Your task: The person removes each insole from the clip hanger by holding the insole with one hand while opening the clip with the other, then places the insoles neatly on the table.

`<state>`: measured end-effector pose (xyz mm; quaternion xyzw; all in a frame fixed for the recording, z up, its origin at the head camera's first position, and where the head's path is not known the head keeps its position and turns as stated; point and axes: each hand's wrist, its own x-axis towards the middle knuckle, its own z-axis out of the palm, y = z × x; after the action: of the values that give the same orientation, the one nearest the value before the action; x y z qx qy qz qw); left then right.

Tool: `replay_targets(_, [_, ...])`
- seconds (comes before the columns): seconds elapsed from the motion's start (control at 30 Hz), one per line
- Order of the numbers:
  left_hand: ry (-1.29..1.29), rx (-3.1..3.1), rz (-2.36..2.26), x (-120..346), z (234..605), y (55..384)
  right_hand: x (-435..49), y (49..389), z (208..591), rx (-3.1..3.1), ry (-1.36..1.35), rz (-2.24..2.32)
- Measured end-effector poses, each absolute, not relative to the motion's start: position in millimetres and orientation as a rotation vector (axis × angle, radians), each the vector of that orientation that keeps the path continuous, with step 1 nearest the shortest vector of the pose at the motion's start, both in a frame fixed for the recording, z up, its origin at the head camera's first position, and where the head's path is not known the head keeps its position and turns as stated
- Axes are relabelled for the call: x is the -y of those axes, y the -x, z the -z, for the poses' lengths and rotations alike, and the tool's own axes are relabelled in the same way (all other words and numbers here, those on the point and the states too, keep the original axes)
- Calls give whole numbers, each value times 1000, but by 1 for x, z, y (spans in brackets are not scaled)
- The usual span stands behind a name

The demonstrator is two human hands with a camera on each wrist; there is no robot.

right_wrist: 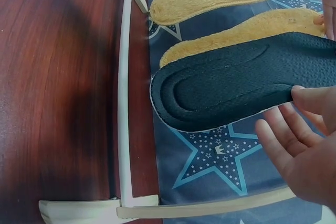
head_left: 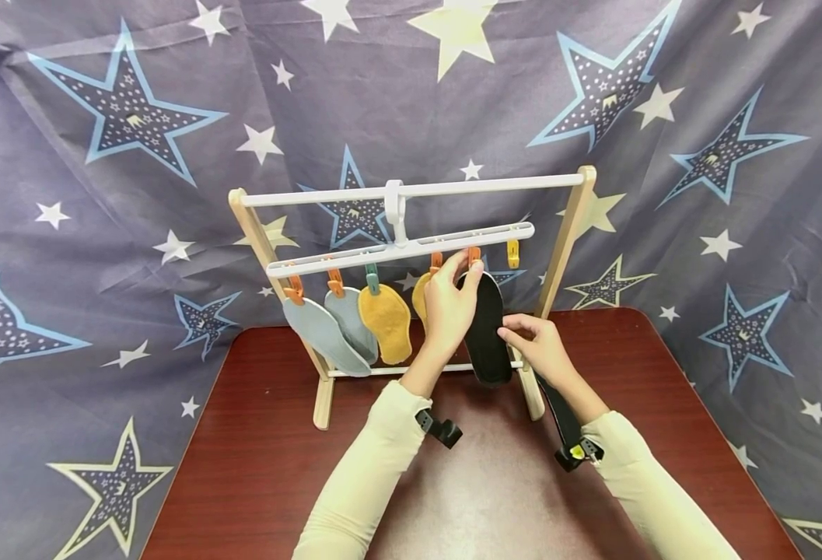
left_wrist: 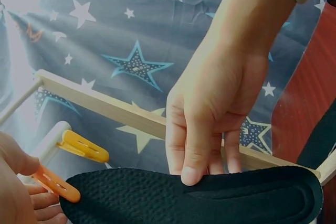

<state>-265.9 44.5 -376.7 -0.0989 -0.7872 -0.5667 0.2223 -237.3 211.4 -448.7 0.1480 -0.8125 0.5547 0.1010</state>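
A black insole [head_left: 486,334] hangs by its top end from an orange clip [left_wrist: 59,184] on the white hanger bar [head_left: 411,247]. My left hand [head_left: 449,307] pinches this clip between thumb and fingers. With thumb and fingertips, my right hand [head_left: 545,354] grips the insole's right edge around mid-length. In the right wrist view, the insole's rounded heel end points left, and a fuzzy yellow insole [right_wrist: 194,45] hangs just behind it. Another yellow insole [head_left: 385,327] hangs from a green clip [head_left: 372,278], beside two grey insoles [head_left: 323,334] on orange clips.
A yellow clip [head_left: 513,254] hangs at the bar's right end with nothing in it. The wooden rack [head_left: 566,241] stands on a red-brown table [head_left: 257,467]. Another black insole [head_left: 557,408] lies partly under my right forearm. Behind hangs a star-patterned cloth [head_left: 173,194].
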Motion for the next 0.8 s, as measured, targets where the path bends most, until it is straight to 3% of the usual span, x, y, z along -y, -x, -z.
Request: replay_targets(0.8, [213,2157,1657,-47,377,273,-207,233,445,2405,-440,-1697])
